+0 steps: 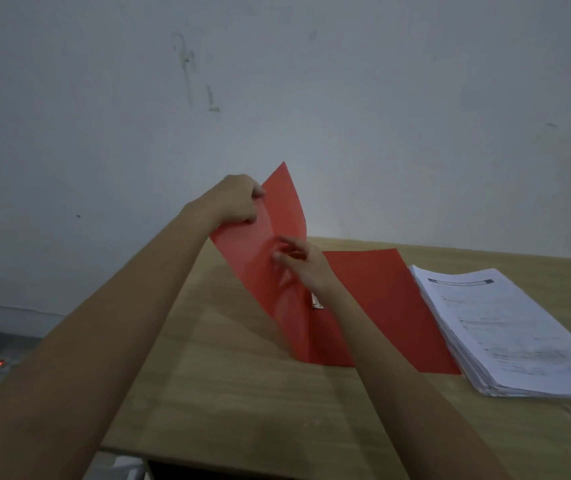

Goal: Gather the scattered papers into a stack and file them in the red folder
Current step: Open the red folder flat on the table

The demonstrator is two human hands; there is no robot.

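Now we have the red folder (pixel 374 292) open on the wooden table (pixel 242 393), its back cover lying flat and its front cover (pixel 278 206) lifted steeply off the surface. Our left hand (pixel 239 199) pinches that raised cover at its upper left edge, fingers curled round the sheet. Our right hand (pixel 301 263) is at the inner face of the same cover, near the fold, with fingers loose and slightly spread and holding nothing. It is blurred, so we cannot tell whether the fingertips touch the sheet. A small white fitting (pixel 318 301) shows at the fold beside our right wrist. The stack of papers (pixel 505 327) lies gathered on the table just beside the flat cover's right edge, outside the folder. Behind the table stands a pale wall (pixel 311 98).
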